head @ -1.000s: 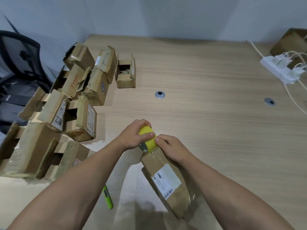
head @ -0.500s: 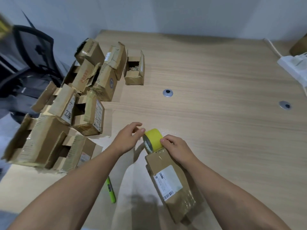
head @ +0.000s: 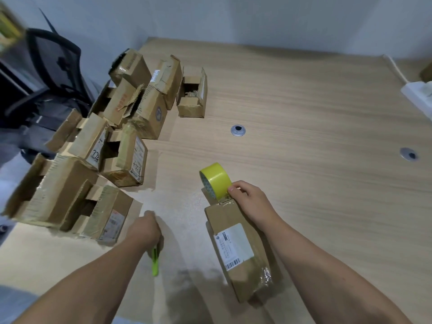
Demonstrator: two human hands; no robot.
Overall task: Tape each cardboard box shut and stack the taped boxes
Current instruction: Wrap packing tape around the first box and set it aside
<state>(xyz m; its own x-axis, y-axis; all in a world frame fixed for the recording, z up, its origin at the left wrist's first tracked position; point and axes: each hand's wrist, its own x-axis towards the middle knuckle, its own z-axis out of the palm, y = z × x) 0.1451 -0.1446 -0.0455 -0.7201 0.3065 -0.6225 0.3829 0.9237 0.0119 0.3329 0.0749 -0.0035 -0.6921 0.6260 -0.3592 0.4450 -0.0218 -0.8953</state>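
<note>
A long cardboard box (head: pixel 240 265) with a white shipping label lies on the table in front of me. A yellow tape roll (head: pixel 216 180) stands at its far end, its strip stuck to the box's end flap. My right hand (head: pixel 249 203) rests on that end of the box and pinches the roll's near side. My left hand (head: pixel 146 230) is down at the lower left, fingers curled over the upper end of a green cutter (head: pixel 155 263) that lies on the table. The fingertips are hidden.
A heap of several open cardboard boxes (head: pixel 112 146) fills the table's left side, and one open box (head: pixel 192 97) stands apart behind it. A black office chair (head: pixel 51 73) is past the left edge. A white power strip (head: pixel 418 92) sits far right.
My left hand let go of the tape roll and dropped back left onto the green cutter. My right hand stays on the roll and box. The view shifted left.
</note>
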